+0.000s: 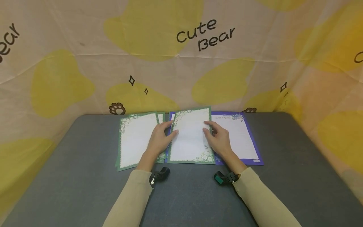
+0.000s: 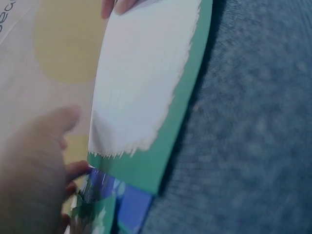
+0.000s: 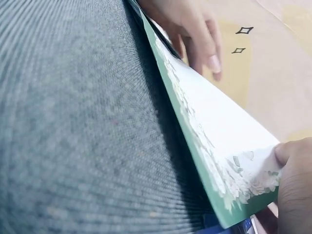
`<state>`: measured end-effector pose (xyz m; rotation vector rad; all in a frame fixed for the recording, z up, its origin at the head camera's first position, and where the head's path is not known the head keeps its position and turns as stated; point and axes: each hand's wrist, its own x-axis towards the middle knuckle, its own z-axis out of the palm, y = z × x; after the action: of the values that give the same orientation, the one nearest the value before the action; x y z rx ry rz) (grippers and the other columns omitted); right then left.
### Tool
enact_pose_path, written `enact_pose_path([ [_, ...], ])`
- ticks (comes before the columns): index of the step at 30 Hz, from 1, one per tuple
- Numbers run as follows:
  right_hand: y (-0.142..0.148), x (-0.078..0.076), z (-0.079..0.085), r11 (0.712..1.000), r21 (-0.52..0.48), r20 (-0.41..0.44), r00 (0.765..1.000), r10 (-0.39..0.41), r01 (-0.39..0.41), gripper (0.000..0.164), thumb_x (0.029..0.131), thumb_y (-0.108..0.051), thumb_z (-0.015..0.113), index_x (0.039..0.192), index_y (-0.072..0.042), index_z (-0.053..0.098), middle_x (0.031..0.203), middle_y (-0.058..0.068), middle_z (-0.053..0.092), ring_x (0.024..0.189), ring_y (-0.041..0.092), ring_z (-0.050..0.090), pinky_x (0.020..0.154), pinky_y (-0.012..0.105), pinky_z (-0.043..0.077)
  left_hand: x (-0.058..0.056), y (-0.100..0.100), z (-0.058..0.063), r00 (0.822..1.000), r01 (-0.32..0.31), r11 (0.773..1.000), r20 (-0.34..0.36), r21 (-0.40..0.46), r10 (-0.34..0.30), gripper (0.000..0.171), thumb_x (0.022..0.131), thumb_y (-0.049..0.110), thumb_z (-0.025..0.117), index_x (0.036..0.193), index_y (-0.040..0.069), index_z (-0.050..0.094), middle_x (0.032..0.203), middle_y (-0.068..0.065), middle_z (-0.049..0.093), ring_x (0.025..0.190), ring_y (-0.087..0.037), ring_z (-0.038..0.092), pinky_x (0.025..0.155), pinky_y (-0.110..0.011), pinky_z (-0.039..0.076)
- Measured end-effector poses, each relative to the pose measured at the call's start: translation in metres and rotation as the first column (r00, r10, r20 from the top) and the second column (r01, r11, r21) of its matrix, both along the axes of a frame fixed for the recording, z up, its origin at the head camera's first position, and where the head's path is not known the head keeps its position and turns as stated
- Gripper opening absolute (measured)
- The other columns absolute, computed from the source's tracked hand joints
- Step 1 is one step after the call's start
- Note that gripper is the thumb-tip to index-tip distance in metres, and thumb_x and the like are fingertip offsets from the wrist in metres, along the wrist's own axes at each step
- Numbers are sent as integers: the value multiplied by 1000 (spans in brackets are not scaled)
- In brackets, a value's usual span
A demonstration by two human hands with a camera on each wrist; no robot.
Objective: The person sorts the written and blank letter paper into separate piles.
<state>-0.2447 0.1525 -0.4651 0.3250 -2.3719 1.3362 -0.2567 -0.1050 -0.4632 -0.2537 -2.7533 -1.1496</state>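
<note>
A white sheet of paper with a green floral border (image 1: 191, 135) stands in the middle, its lower edge towards me. My right hand (image 1: 219, 137) pinches its right edge, thumb on the front face; the right wrist view shows that thumb (image 3: 290, 153) on the paper. At the left edge is my left hand (image 1: 158, 138), its thumb lifted off the sheet in the left wrist view and fingertips (image 2: 78, 169) at the border. Beneath lies a purple-bordered sheet (image 1: 235, 137), partly covered. More green-bordered sheets (image 1: 137, 138) overlap on the left, partly behind my left hand.
The sheets lie near the back edge of a dark grey table (image 1: 187, 195). Behind it hangs a cream cloth (image 1: 158, 34) with yellow patches and lettering. Each wrist wears a black strap device (image 1: 224, 178).
</note>
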Motion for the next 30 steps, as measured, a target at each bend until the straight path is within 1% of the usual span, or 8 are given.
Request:
enact_pose_path([
  [4,0,1,1,1000,-20,-43,999,9,-10,31,94,-16,71,124,-9,71,128,13,72,103,34,75,86,48,62,-1,0,0,1000,19,1000,2,5,-19,56,97,41,66,145,15,56,138,-8,66,139,-31,51,122,-50,34],
  [9,0,1,1,999,-28,-162,987,22,-27,29,93,-11,72,122,-6,72,122,15,74,91,32,77,77,45,64,-1,1,0,1000,9,999,-9,50,-9,56,96,41,68,145,18,55,133,-7,68,135,-31,53,120,-51,36],
  [14,0,0,0,999,-34,-220,975,3,-11,29,91,-8,73,120,-5,73,119,15,75,85,30,77,71,22,60,1,2,1,999,-7,989,-40,149,13,49,93,32,74,139,20,61,125,-8,69,124,-29,60,112,-50,45],
  [19,1,0,-1,997,-76,-204,979,-12,-3,29,92,-7,73,120,-7,73,119,15,75,94,32,77,69,4,49,2,3,1,995,15,964,-97,265,11,34,91,19,77,124,15,71,120,-7,70,114,-25,66,103,-43,53],
  [22,1,-1,-2,995,-97,-211,977,-23,3,29,91,-5,73,120,-7,73,118,15,75,93,31,77,66,5,49,2,3,1,993,43,946,-122,321,-4,27,90,11,77,117,11,75,121,-7,70,110,-26,69,97,-40,57],
  [24,1,-1,-2,995,-103,-211,977,-34,13,29,91,-4,72,120,-7,73,113,15,77,77,25,75,59,7,46,2,3,1,990,61,940,-137,335,-16,26,90,8,76,116,10,75,121,-8,69,105,-26,70,92,-38,60],
  [27,2,-1,-2,994,-104,-194,979,-58,38,29,91,-3,71,120,-8,74,92,15,78,52,11,59,47,12,39,2,4,1,989,75,938,-143,339,-28,25,91,5,74,115,8,76,121,-9,69,100,-26,71,87,-35,61],
  [30,2,-1,-2,993,-98,-173,982,-76,59,30,92,-3,69,120,-9,73,87,15,77,46,5,47,44,15,36,1,4,3,990,72,939,-140,336,-26,25,91,6,74,116,8,75,121,-8,69,98,-24,70,86,-32,61],
])
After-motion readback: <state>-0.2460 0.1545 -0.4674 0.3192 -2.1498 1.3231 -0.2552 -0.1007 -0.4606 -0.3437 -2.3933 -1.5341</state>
